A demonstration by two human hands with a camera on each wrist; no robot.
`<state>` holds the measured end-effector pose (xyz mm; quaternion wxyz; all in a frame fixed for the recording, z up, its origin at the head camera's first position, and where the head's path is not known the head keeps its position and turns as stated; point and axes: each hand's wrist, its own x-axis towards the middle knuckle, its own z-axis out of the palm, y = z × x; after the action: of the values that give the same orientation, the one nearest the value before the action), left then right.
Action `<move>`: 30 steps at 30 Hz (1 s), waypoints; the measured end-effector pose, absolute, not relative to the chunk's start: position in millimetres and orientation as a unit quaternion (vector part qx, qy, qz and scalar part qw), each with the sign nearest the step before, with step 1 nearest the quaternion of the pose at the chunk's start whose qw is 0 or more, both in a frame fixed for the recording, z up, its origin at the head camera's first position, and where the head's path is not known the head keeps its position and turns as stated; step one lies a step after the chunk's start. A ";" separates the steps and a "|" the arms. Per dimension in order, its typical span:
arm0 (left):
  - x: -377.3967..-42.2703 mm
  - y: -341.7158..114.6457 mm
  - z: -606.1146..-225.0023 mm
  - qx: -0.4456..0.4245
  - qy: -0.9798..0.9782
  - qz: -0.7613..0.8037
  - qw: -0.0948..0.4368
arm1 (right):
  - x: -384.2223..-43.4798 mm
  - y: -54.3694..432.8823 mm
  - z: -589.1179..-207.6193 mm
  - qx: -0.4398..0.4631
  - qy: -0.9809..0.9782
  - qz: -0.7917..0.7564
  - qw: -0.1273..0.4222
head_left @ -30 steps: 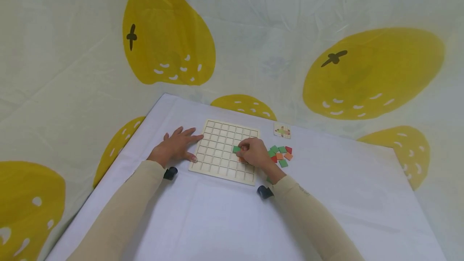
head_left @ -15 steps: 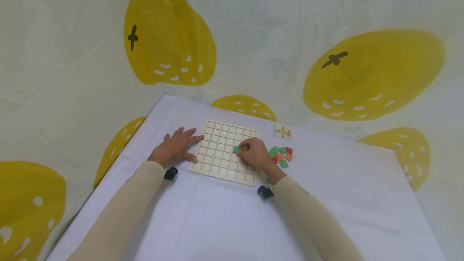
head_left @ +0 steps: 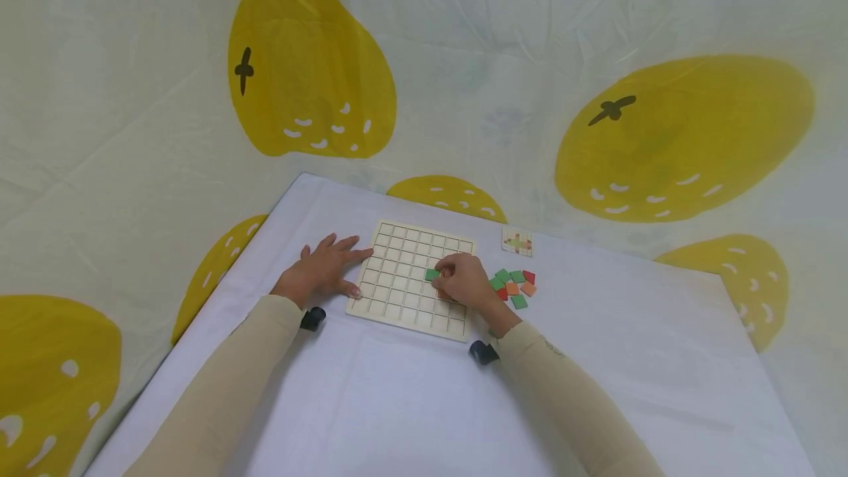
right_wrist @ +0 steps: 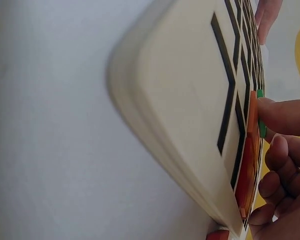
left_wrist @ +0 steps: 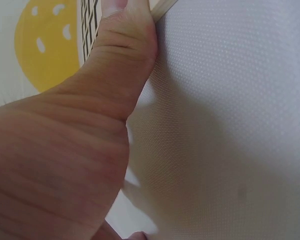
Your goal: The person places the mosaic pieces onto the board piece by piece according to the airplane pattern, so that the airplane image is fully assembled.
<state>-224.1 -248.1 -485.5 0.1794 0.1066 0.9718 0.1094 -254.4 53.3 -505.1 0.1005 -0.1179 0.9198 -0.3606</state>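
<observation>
A pale wooden grid board (head_left: 397, 282) lies on the white-covered table. My left hand (head_left: 321, 271) is spread flat at its left edge, thumb and a fingertip touching the rim; the left wrist view shows that thumb (left_wrist: 122, 37) on the board's edge. Over the right part of the board, my right hand (head_left: 464, 278) pinches a green square tile (head_left: 433, 274) between thumb and fingers. Close by on the grid, the right wrist view shows an orange tile (right_wrist: 252, 115) and a red tile (right_wrist: 244, 170). From above, my right hand partly hides these tiles.
Several loose green, red and orange tiles (head_left: 519, 302) lie right of the board. A small square pattern card (head_left: 517, 241) rests behind them near the table's back edge. A white curtain (head_left: 477, 57) with yellow fruit prints hangs behind the table.
</observation>
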 end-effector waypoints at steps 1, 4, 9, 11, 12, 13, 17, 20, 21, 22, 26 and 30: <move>-224.1 -247.3 -485.3 0.108 0.971 0.111 0.180 | -253.5 54.2 -504.8 -0.118 0.918 -0.364 0.102; -224.1 -244.7 -484.7 0.111 0.970 0.114 0.182 | -251.8 56.8 -504.2 -0.115 0.916 -0.370 0.106; -223.9 -241.0 -483.7 0.112 0.970 0.113 0.183 | -249.7 62.0 -503.5 -0.118 0.918 -0.367 0.097; -223.7 -240.1 -483.5 0.113 0.970 0.110 0.184 | -248.8 65.0 -502.3 -0.121 0.919 -0.365 0.089; -223.8 -239.9 -483.7 0.112 0.970 0.109 0.185 | -248.7 67.0 -501.9 -0.124 0.920 -0.362 0.085; -223.9 -240.0 -483.6 0.111 0.970 0.108 0.185 | -248.4 69.0 -500.4 -0.124 0.920 -0.363 0.083; -224.5 -241.7 -483.3 0.105 0.971 0.106 0.185 | -247.9 79.2 -496.9 -0.110 0.915 -0.376 0.096; -225.2 -243.7 -483.1 0.100 0.972 0.104 0.184 | -247.2 87.3 -494.6 -0.093 0.909 -0.391 0.114; -225.4 -244.2 -483.1 0.099 0.972 0.103 0.184 | -247.0 90.3 -494.3 -0.090 0.907 -0.393 0.120; -225.5 -244.7 -483.3 0.098 0.973 0.102 0.185 | -246.5 93.2 -494.1 -0.088 0.907 -0.391 0.125; -225.9 -245.4 -484.0 0.097 0.973 0.101 0.186 | -243.5 106.0 -492.3 -0.086 0.909 -0.385 0.137; -226.2 -245.0 -484.0 0.103 0.972 0.107 0.184 | -238.7 119.8 -490.0 -0.068 0.914 -0.372 0.146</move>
<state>-226.2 -245.0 -484.0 0.1842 0.1025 0.9717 0.1065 -238.7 119.8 -490.0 0.1457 -0.0683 0.9143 -0.3717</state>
